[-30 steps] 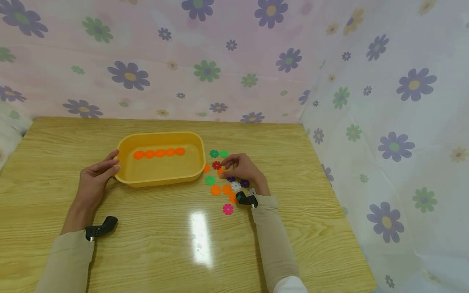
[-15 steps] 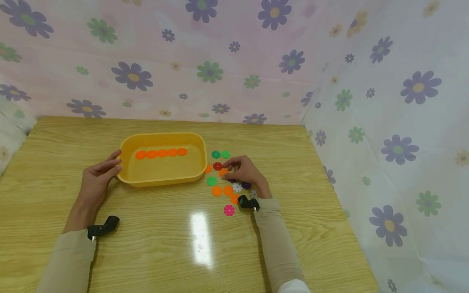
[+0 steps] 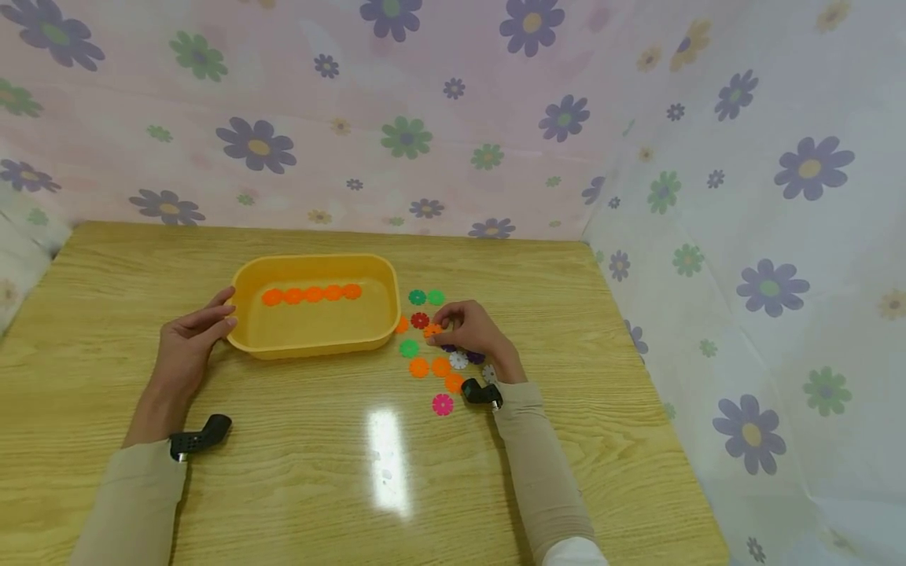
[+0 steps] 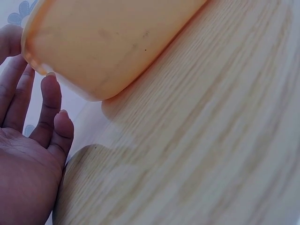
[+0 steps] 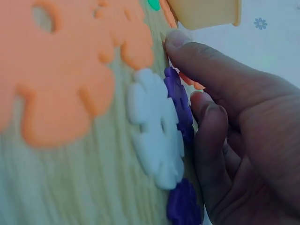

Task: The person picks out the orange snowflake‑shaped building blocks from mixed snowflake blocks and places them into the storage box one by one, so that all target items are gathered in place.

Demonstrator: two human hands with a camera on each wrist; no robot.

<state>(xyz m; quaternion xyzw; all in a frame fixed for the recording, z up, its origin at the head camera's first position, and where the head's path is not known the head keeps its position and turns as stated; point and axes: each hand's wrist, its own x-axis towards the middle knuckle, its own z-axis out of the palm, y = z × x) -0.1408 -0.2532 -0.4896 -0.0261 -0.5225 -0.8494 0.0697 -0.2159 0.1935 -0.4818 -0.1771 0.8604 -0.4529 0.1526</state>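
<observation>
At the left end of the yellow plastic tray (image 3: 314, 352), my left hand (image 3: 185, 346) holds its rim with thumb and fingers. The left wrist view shows the fingers at the corner of the tray (image 4: 108, 51). Several orange snowflake discs (image 3: 314, 295) lie in a row inside it. Beyond its right end, my right hand (image 3: 476, 326) pinches an orange snowflake disc (image 3: 432, 331) between thumb and fingers, low over the pile. In the right wrist view that disc is mostly hidden behind the fingers. A white disc (image 5: 157, 129) and a purple disc (image 5: 178, 101) lie close to them.
Around the right hand lie loose discs: a red one (image 3: 421, 321), a light green one (image 3: 409, 348), a dark green one (image 3: 418, 297), a pink one (image 3: 443, 405) and several orange ones (image 3: 419, 367). A flowered cloth (image 3: 340, 157) hangs behind the wooden table (image 3: 297, 472).
The orange disc at my right fingertips has shifted slightly right and away from the red disc. My left hand and the tray keep their places; the whole view has moved a little.
</observation>
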